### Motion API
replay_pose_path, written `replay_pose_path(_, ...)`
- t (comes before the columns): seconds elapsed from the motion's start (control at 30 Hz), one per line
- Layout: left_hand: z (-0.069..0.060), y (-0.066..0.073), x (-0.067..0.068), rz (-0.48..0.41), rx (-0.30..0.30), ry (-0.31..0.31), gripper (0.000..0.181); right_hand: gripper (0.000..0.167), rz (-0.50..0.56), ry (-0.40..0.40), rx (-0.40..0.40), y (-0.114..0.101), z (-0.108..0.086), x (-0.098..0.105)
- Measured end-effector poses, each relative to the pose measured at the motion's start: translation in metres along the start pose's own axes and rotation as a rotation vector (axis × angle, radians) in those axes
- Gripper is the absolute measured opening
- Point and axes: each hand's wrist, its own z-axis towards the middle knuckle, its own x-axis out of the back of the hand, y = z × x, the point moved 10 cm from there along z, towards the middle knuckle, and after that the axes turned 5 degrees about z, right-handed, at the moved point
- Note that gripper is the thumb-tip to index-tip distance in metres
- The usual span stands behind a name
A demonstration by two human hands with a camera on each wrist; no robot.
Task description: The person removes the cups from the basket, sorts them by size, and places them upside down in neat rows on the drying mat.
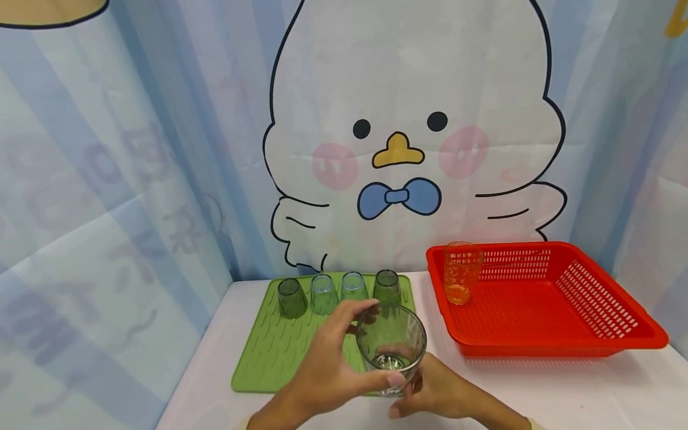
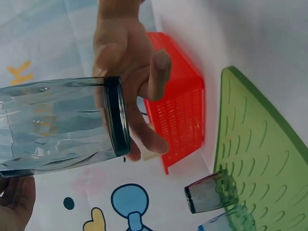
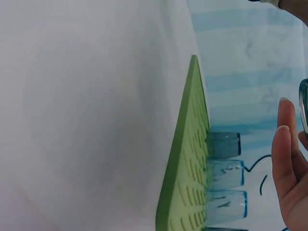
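Observation:
A clear grey-green drinking glass (image 1: 391, 337) is held up over the front right of the green drying mat (image 1: 274, 352), its open mouth tilted toward the head camera. My left hand (image 1: 328, 364) grips its side near the rim, thumb in front and fingers mostly hidden behind. At its base is my right hand (image 1: 443, 385), fingers bent about the thick bottom. The left wrist view shows this right hand (image 2: 130, 82) around the dark base, some fingers spread. On the right wrist view's edge, two right-hand fingers (image 3: 285, 144) stand away from the glass.
Several tinted glasses (image 1: 323, 294) stand upside down in a row along the mat's back edge. To the right sits a red plastic basket (image 1: 543, 349) with an amber-tinted glass (image 1: 462, 272) in its back left corner. A printed curtain (image 1: 500, 77) closes off the white table's back.

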Motion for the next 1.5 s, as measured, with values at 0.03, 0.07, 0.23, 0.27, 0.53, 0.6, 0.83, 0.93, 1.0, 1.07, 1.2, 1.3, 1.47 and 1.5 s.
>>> replay_pose_path(0.03, 0.000, 0.000, 0.001, 0.001, 0.001, 0.001, 0.081, 0.072, 0.001, 0.002, 0.011, 0.000, 0.001, 0.000)
replay_pose_path(0.07, 0.000, 0.000, 0.001, -0.003, 0.002, 0.000, 0.082, 0.070, 0.015, 0.000, 0.022, -0.001, 0.001, 0.001)
replay_pose_path(0.23, -0.001, -0.002, 0.004, -0.017, -0.016, -0.002, 0.085, 0.065, 0.090, -0.005, 0.051, -0.003, -0.002, 0.006)
replay_pose_path(0.27, -0.002, -0.004, 0.005, -0.021, -0.018, -0.005, 0.086, 0.064, 0.115, -0.007, 0.055, -0.003, -0.003, 0.007)
replay_pose_path(0.53, -0.008, -0.014, 0.010, -0.015, -0.014, -0.015, 0.087, 0.064, 0.156, 0.050, 0.094, -0.004, -0.011, 0.024)
replay_pose_path(0.6, -0.010, -0.017, 0.011, -0.018, -0.003, -0.016, 0.086, 0.064, 0.154, 0.067, 0.123, -0.006, -0.013, 0.027)
replay_pose_path(0.83, -0.016, -0.027, 0.011, -0.020, 0.014, -0.007, 0.085, 0.059, 0.130, 0.134, 0.208, -0.016, -0.018, 0.040)
replay_pose_path(0.93, -0.020, -0.035, 0.010, -0.027, 0.025, -0.010, 0.083, 0.060, 0.124, 0.162, 0.219, -0.019, -0.021, 0.046)
replay_pose_path(1.0, -0.023, -0.042, 0.009, -0.041, 0.063, -0.019, 0.081, 0.059, 0.112, 0.183, 0.211, -0.021, -0.023, 0.051)
replay_pose_path(1.07, -0.025, -0.049, 0.007, -0.054, 0.112, -0.032, 0.082, 0.058, 0.092, 0.204, 0.203, -0.024, -0.025, 0.054)
replay_pose_path(1.2, -0.030, -0.062, 0.004, -0.066, 0.216, -0.051, 0.082, 0.057, 0.039, 0.241, 0.209, -0.032, -0.028, 0.060)
replay_pose_path(1.3, -0.032, -0.067, 0.002, -0.058, 0.232, -0.059, 0.084, 0.058, 0.015, 0.251, 0.242, -0.039, -0.029, 0.063)
replay_pose_path(1.47, -0.034, -0.077, -0.002, -0.069, 0.204, -0.094, 0.085, 0.059, 0.020, 0.238, 0.277, -0.045, -0.028, 0.061)
replay_pose_path(1.5, -0.035, -0.079, -0.003, -0.077, 0.203, -0.105, 0.084, 0.059, 0.024, 0.236, 0.280, -0.046, -0.027, 0.061)
